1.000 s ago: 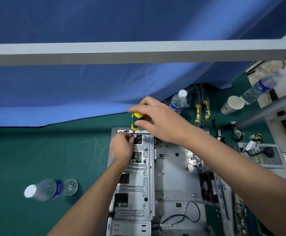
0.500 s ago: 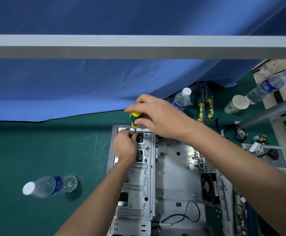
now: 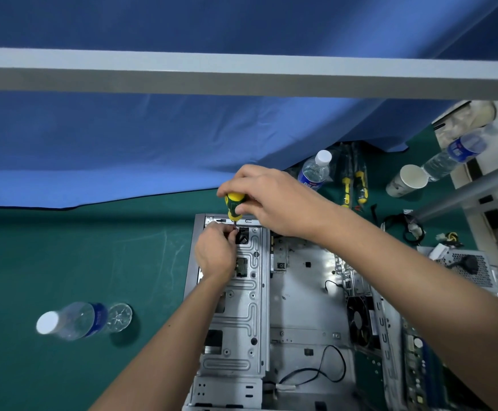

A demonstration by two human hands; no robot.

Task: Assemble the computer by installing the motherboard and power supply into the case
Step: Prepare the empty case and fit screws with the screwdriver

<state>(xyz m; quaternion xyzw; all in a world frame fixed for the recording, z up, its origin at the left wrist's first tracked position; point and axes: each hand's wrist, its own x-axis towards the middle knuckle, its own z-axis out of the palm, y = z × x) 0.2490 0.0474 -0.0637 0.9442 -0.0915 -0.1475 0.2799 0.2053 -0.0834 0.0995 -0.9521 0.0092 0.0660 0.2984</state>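
An open silver computer case [image 3: 298, 295] lies flat on the green mat, its inside bare metal with a black cable and a fan. My right hand [image 3: 274, 200] grips the yellow-and-green handle of a screwdriver [image 3: 233, 206], which stands upright with its tip at the case's far left corner. My left hand [image 3: 215, 252] rests on the drive bracket [image 3: 242, 315], its fingertips pinched around the screwdriver's tip; what they pinch is hidden. The power supply [image 3: 464, 266], a perforated grey box with a black plug, sits right of the case. A green board [image 3: 416, 360] shows partly under my right forearm.
A water bottle [image 3: 73, 320] lies on the mat at left. Another bottle [image 3: 314, 170] stands behind the case, beside two spare screwdrivers [image 3: 353, 188]. A paper cup [image 3: 407, 180], a third bottle [image 3: 455, 155] and loose cables [image 3: 410, 229] are at far right. A grey bar [image 3: 242, 75] crosses overhead.
The view has shifted slightly and both hands sit a little lower left in it. The screwdriver remains upright at the same case corner, with my left fingers still at its tip.
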